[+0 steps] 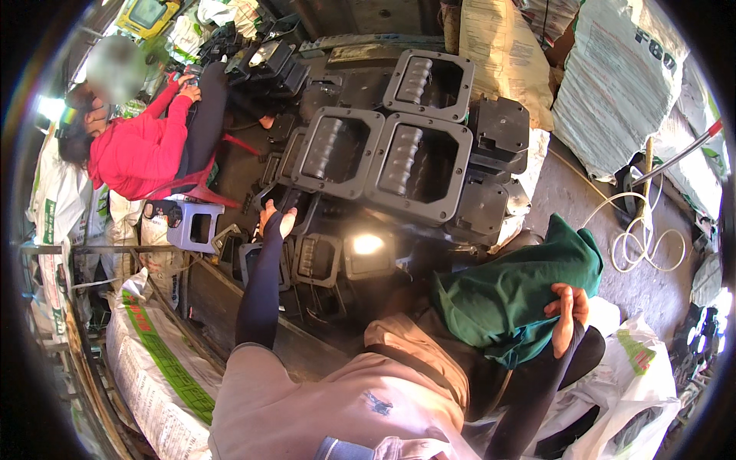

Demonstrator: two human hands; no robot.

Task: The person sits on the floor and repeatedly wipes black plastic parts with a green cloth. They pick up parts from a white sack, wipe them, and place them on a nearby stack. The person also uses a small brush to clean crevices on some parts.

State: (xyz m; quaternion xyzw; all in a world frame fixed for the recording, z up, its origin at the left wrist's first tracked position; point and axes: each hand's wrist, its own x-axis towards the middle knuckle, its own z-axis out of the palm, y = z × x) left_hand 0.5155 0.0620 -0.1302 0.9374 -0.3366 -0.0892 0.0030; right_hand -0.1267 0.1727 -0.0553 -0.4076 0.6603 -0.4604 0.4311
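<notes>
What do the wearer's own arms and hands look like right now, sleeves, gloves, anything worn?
Both forearms wear tight, dark navy-to-black arm sleeves. The left hand has its sleeve running over the wrist and part of the palm, leaving the fingers bare. The right hand is bare from the wrist, with no glove. Above the sleeves, a loose pale pink-beige shirt covers the upper arms. No rings or watch are visible.

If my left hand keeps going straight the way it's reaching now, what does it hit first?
Most likely the dark plastic housing just beyond the left hand, at the foot of the heap; the fingers look almost on it already, though depth is hard to judge here.
</notes>
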